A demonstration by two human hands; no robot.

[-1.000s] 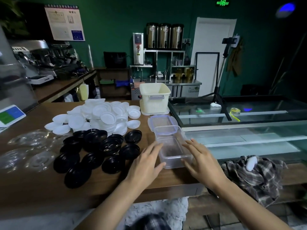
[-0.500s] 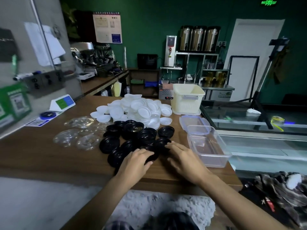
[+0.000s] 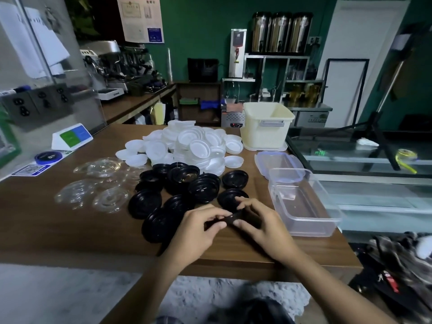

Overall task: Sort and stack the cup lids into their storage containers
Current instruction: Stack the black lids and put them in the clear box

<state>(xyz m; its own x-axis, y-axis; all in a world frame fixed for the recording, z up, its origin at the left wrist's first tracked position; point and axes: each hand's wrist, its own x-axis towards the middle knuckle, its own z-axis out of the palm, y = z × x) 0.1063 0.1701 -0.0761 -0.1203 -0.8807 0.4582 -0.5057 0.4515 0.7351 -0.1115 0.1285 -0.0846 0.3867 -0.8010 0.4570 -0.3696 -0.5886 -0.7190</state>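
Far left on the wooden table, several clear domed lids lie flat, some overlapping. Just beside them to the right, a loose heap of black cup lids covers the table's middle, several lying rim up. Behind it and touching its far edge is a larger heap of white cup lids. At the near edge of the black heap, the left hand and the right hand meet over one black lid, which is raised slightly off the table and tilted. Each hand's grip is clamped on this lid, thumb and fingertips pinching its rim from opposite sides. Whether a second lid is nested under it cannot be told. Right of the hands, near the table's right edge, stands a clear rectangular plastic container, open at the top. Its snap-lock lid lies flat behind it, touching the far rim. Farther back stands a cream plastic basket, just beside the white heap.
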